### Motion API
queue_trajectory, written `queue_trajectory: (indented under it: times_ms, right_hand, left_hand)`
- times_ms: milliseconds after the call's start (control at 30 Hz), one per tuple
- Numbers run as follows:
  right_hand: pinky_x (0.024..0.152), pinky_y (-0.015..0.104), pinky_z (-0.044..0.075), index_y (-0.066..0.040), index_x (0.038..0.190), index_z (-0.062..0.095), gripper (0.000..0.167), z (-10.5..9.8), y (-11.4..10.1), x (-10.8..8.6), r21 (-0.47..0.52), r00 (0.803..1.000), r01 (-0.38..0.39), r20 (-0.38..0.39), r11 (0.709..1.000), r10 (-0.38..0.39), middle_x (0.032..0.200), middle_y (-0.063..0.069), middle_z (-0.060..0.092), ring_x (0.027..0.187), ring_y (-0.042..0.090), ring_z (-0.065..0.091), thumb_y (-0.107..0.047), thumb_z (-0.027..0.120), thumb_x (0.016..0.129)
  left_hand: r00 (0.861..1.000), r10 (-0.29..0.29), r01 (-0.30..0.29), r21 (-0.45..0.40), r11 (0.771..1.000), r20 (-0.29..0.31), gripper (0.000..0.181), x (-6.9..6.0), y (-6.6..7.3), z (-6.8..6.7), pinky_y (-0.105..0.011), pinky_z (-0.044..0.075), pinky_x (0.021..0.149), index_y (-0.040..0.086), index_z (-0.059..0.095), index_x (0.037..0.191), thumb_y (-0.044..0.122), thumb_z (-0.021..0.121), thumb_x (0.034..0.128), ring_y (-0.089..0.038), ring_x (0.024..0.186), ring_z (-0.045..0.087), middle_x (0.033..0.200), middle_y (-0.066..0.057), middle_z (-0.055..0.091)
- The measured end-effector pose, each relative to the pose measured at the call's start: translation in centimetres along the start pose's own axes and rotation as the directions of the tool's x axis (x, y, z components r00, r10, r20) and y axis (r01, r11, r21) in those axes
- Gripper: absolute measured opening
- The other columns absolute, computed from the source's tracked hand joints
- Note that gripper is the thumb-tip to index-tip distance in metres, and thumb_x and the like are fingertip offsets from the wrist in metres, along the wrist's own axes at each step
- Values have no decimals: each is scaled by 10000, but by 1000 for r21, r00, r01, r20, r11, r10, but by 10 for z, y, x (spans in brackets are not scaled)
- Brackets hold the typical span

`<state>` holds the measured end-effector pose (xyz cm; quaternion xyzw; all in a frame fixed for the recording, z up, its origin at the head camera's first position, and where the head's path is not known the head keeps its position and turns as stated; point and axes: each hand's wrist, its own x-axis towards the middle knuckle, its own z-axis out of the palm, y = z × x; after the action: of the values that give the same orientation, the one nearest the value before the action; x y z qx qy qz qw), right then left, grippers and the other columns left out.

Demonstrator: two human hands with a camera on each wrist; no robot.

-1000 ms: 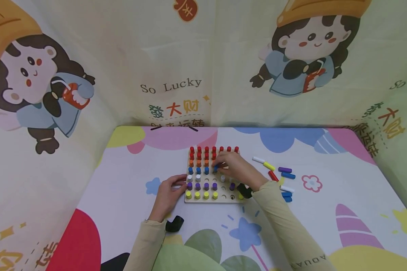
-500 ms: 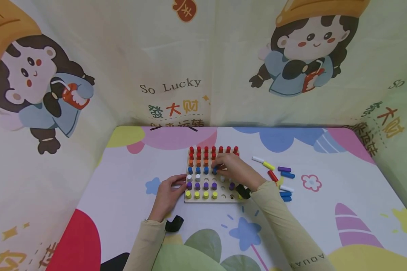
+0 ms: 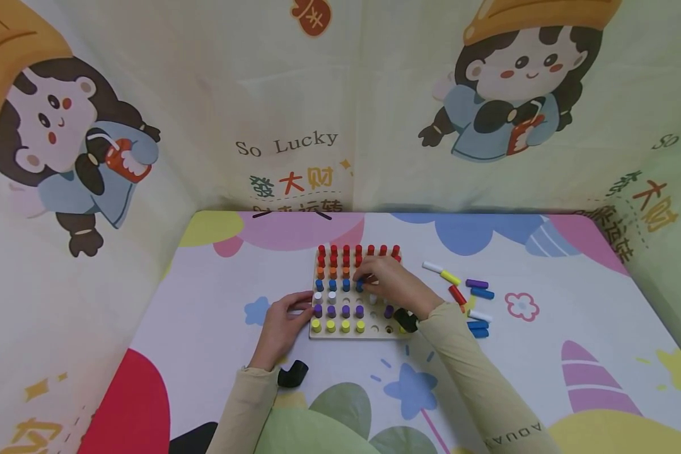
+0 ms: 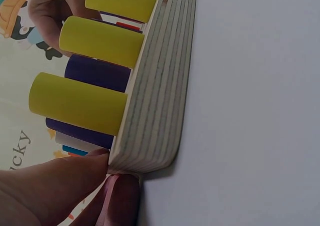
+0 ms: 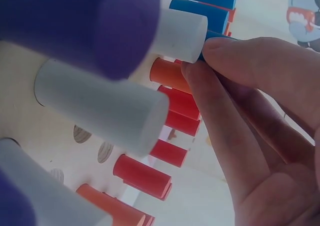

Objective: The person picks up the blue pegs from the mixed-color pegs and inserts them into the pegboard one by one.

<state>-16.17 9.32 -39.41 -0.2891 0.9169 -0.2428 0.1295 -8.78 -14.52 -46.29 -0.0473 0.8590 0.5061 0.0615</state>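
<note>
A wooden pegboard (image 3: 340,336) stands on the table with rows of coloured pegs upright in it: red at the back, then orange, blue, white, purple and yellow in front. My left hand (image 3: 282,328) holds its left edge; in the left wrist view the thumb (image 4: 65,181) and a finger touch the board's corner beside the yellow pegs (image 4: 80,104). Over the blue row, my right hand (image 3: 394,282) pinches a blue peg (image 3: 360,286) between thumb and fingers. In the right wrist view that peg (image 5: 220,35) is mostly hidden behind a white peg (image 5: 182,35) and the fingers.
Right of the board lie several loose pegs, among them a red peg (image 3: 456,294), a purple peg (image 3: 477,284), a blue peg (image 3: 482,294) and a white peg (image 3: 432,267). Bare holes (image 3: 374,328) show in the board's front rows. Cartoon-printed cloth walls surround the table.
The blue peg in my right hand has gone from slightly tilted to upright in line with the blue row, and the hand has shifted slightly left. The left hand stays at the board's edge.
</note>
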Motion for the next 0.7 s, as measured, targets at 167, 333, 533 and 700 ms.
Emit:
queue_trajectory:
  times_ms: [167,333,533,700]
  right_hand:
    - [930,347,553,-72,1088,748,220,0,-1,0,-17,1000,-1,-4,1000,1,1103,52,694,1030,190,633,-43,749,869]
    - [928,346,554,-69,1080,747,218,0,-1,1,-25,1000,9,0,1000,-9,1103,56,696,1028,192,637,-33,750,865]
    - [918,337,559,-63,1072,746,210,1,0,2,-25,1000,21,9,999,-21,1102,64,695,1018,186,650,-23,746,865]
    - [901,328,567,-56,1082,736,218,2,1,2,-18,1000,20,6,1000,-20,1092,67,701,1004,180,661,-16,742,867]
  left_hand:
    - [1000,6,-6,-1,1000,2,382,0,0,0,-354,580,856,102,637,1308,123,695,931,-194,990,673,1177,-73,692]
    - [1000,10,-10,5,1000,-1,383,-1,1,0,-355,581,858,98,637,1308,121,696,930,-198,992,675,1174,-75,694]
    - [1000,3,-3,3,1000,-4,379,-2,0,1,-346,582,854,100,639,1305,119,695,931,-196,994,677,1180,-70,694]
    - [1000,9,-9,-5,1000,-2,382,-2,-1,1,-363,577,869,104,639,1306,118,696,929,-207,1012,673,1173,-74,694]
